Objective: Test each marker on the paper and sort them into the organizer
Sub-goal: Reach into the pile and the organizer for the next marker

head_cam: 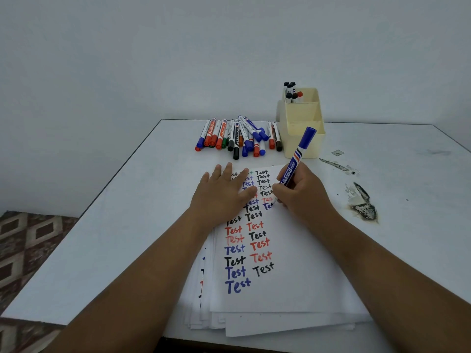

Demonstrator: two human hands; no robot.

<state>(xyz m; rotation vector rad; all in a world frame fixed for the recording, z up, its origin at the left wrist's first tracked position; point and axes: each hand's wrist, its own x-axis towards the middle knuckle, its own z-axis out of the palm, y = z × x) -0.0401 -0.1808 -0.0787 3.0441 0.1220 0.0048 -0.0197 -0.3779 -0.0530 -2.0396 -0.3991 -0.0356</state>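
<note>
Marker (295,161), blue, is pinched in the right hand (300,192) with its tip on the paper (293,250), partway through a blue word in the 2nd column; the cap appears to be posted on the raised rear end. The left hand (224,194) is spread flat on the sheet, fingers over earlier words. Fresh ink could be smeared if the heel of the right hand is dragged across the wet letters. The loose stack could be shifted if the left hand's pressure is eased. A wrong slot in the organizer (303,123) could be chosen, since only the rear slot is seen to be filled. The pile (237,136) of untested pens is near enough to be knocked.
</note>
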